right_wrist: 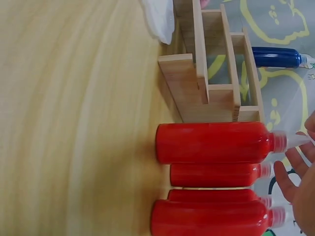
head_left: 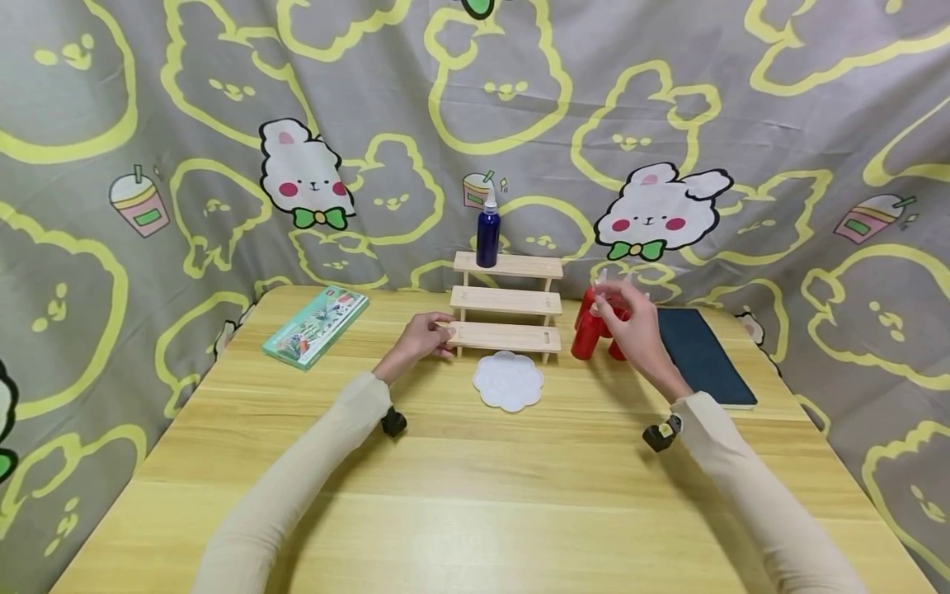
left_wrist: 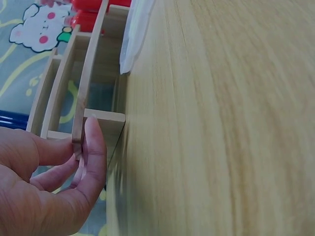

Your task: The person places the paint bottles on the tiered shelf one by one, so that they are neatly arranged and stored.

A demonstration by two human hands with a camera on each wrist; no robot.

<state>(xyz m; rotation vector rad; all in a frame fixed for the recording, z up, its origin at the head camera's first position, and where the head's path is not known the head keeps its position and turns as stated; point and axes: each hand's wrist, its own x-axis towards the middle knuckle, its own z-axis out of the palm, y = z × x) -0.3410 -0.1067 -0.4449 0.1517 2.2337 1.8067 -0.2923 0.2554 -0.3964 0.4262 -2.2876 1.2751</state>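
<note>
A three-step wooden display rack stands at the back of the table. My left hand grips the left end of its lowest step, thumb on top and fingers below, as the left wrist view shows. A dark blue bottle with a clear pointed nozzle is upright on the top step. To the rack's right stand several red bottles with similar nozzles, close together. My right hand pinches the nozzle tip of the red bottle nearest the rack. That bottle's base appears to rest on the table.
In front of the rack lies a white scalloped mat. A flat green-edged illustrated box is at the back left. At the back right, beside the red bottles, lies a dark blue notebook. A patterned curtain hangs behind the table.
</note>
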